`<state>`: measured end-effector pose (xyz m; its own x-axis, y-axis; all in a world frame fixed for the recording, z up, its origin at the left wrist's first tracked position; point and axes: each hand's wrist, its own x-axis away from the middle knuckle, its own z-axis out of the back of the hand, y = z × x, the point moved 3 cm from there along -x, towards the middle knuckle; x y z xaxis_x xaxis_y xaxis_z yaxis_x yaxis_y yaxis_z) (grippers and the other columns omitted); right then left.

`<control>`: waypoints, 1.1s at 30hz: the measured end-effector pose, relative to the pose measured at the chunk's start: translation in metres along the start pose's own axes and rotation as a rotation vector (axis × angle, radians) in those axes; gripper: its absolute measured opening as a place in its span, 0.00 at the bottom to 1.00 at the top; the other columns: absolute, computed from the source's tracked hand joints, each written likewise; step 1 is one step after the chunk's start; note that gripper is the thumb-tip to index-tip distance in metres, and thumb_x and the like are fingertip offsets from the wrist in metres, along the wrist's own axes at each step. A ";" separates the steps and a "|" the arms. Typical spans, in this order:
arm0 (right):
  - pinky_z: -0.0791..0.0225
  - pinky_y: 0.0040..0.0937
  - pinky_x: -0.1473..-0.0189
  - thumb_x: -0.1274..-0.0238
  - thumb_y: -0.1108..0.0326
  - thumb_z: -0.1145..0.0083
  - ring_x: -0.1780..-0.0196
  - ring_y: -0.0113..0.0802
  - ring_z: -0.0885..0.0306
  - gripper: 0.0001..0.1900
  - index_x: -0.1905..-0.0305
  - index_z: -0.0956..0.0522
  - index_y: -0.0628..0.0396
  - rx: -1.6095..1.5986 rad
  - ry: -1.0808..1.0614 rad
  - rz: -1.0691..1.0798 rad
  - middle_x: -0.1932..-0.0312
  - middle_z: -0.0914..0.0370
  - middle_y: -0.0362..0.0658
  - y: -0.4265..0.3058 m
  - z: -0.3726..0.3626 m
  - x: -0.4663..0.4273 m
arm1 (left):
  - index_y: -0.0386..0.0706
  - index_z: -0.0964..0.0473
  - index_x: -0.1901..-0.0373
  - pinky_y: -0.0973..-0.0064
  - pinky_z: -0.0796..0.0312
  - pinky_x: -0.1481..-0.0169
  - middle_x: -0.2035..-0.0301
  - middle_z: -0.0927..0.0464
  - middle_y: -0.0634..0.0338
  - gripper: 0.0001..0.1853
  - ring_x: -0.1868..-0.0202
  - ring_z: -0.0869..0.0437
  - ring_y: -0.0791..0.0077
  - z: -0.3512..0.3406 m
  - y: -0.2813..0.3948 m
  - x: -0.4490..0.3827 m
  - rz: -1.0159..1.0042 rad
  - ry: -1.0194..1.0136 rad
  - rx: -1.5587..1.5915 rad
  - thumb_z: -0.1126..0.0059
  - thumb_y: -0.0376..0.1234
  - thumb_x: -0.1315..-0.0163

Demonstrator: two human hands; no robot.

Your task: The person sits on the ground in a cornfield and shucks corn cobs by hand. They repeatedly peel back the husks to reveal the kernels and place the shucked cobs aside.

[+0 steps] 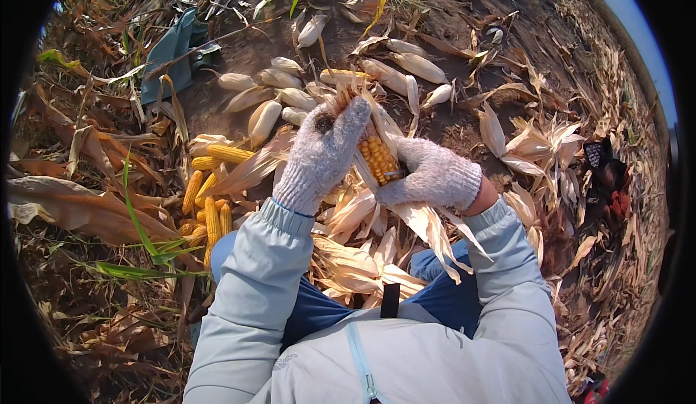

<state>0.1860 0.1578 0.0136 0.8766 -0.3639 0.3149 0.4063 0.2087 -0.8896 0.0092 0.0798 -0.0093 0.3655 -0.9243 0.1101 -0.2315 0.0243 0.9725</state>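
Between my hands is a partly husked ear of corn (377,159), its yellow kernels bared and dry husk strips hanging below it. My left hand (331,148), in a pale knitted glove, grips the silk end of the ear. Around its lower right side closes my right hand (429,173), gloved alike, with a small metallic edge showing by the thumb. Loose husks (353,262) lie beneath, between my legs. At the left is a pile of bare yellow cobs (212,222). Several ears in pale husks (280,77) lie beyond my hands.
One bare cob (345,76) lies among the husked ears. A green cloth (171,58) rests on the soil at the upper left. Dry stalks and leaves (81,208) cover the left side, and opened husks (549,143) lie at the right near a dark and red item (606,181).
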 end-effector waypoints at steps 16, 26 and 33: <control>0.23 0.42 0.34 0.45 0.59 0.21 0.38 0.52 0.14 0.39 0.27 0.23 0.57 0.316 0.065 0.103 0.40 0.13 0.56 0.005 0.011 0.000 | 0.33 0.21 0.39 0.72 0.19 0.48 0.52 0.15 0.57 0.21 0.52 0.14 0.73 0.002 -0.018 -0.004 0.114 0.122 0.069 0.35 0.41 0.20; 0.25 0.47 0.28 0.42 0.56 0.20 0.30 0.53 0.19 0.37 0.28 0.21 0.54 0.495 0.548 0.243 0.32 0.17 0.54 0.017 0.011 -0.010 | 0.37 0.19 0.41 0.75 0.19 0.54 0.56 0.14 0.59 0.15 0.59 0.13 0.76 -0.005 -0.013 -0.005 0.119 0.393 0.389 0.37 0.38 0.18; 0.21 0.47 0.33 0.30 0.34 0.31 0.34 0.54 0.15 0.39 0.31 0.20 0.59 0.207 0.626 0.232 0.38 0.15 0.58 0.010 -0.012 -0.012 | 0.35 0.16 0.43 0.77 0.20 0.53 0.58 0.12 0.59 0.15 0.58 0.13 0.78 0.006 -0.026 -0.013 -0.246 0.453 -0.012 0.37 0.38 0.18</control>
<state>0.1768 0.1534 -0.0025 0.6583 -0.7306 -0.1814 0.3217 0.4909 -0.8097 0.0051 0.0888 -0.0373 0.7621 -0.6457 -0.0474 -0.0798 -0.1664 0.9828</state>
